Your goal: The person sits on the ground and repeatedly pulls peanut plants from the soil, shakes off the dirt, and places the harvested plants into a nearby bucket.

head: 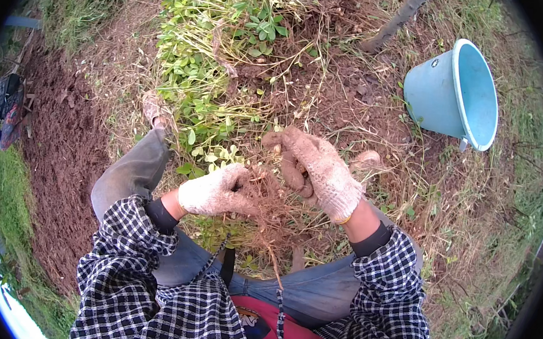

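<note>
My left hand (219,190), in a dirty white knit glove, is closed around a clump of thin brown roots (272,213) above my lap. A long root hangs from the clump towards my waist. Close by on the right, my right hand (318,166), in a soil-stained glove, has its fingers curled at the upper side of the roots. Small pale pods seem to lie in its curled fingers; how many cannot be told. Beyond both hands spreads a heap of uprooted leafy peanut plants (202,71), with yellow-green stems and leaves.
A light blue plastic bucket (433,94) lies tilted at the upper right. A thin wooden post (395,23) rises near it. Tilled red-brown soil (58,165) runs along the left, with a dark bag or cloth bundle (3,107) beyond. Dry grass and stems litter the ground.
</note>
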Tool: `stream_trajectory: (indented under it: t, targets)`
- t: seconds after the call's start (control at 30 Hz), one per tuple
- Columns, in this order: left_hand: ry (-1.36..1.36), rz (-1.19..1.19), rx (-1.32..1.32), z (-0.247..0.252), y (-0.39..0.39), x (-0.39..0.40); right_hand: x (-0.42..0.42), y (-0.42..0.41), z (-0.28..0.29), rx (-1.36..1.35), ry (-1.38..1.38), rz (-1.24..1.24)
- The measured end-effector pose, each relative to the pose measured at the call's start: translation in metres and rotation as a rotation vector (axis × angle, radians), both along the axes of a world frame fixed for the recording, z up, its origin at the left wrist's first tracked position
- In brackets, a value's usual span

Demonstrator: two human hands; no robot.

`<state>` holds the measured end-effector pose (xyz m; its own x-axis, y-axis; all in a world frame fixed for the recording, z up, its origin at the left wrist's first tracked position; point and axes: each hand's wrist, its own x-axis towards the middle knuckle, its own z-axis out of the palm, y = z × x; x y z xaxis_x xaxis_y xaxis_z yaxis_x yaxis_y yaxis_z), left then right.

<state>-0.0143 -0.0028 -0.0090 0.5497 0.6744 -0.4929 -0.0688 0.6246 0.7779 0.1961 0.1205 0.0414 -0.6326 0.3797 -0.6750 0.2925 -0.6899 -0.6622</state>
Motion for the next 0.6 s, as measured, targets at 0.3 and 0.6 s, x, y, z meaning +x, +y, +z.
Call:
stream_trajectory:
  t: [0.3,0.6]
  targets:
    - [0.032,0.090,0.068,-0.026,-0.011,0.001,0.011,0.008,-0.030,-0.358,0.549,-0.621]
    - [-0.055,0.407,-0.075,-0.009,-0.001,0.012,0.016,0.007,0.006,-0.057,0.186,-0.354]
